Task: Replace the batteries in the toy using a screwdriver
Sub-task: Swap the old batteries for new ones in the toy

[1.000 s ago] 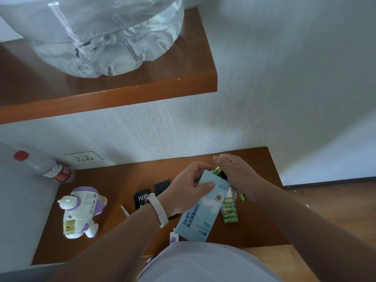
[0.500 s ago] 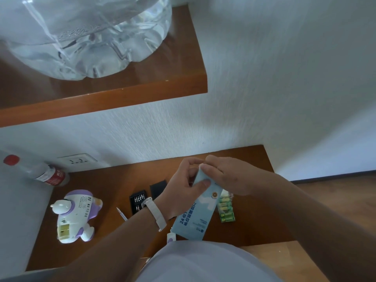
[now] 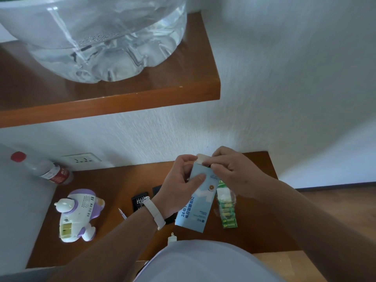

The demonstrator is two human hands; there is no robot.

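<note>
A big clear water jug [image 3: 97, 37] stands on a wooden shelf [image 3: 122, 98] high against the wall. Below it is the brown tabletop [image 3: 114, 180]. The white and purple toy [image 3: 79, 214] lies on the tabletop's left part, well apart from both hands, with a yellowish rectangular recess showing on its near end. A light blue box [image 3: 198, 208] is held tilted above the middle of the tabletop. The left hand [image 3: 179, 186] grips it, thumb pressed on the printed face and fingers curled behind. The right hand [image 3: 232, 171] pinches the box's flap [image 3: 201, 159] at the far end with curled fingers. A small bottle with a red cap [image 3: 46, 169] lies in the back left corner. A strip of green batteries [image 3: 226, 208] lies just right of the box. A black bit case [image 3: 140, 200] sits by the left wrist, and a thin screwdriver [image 3: 122, 213] lies just left of it.
</note>
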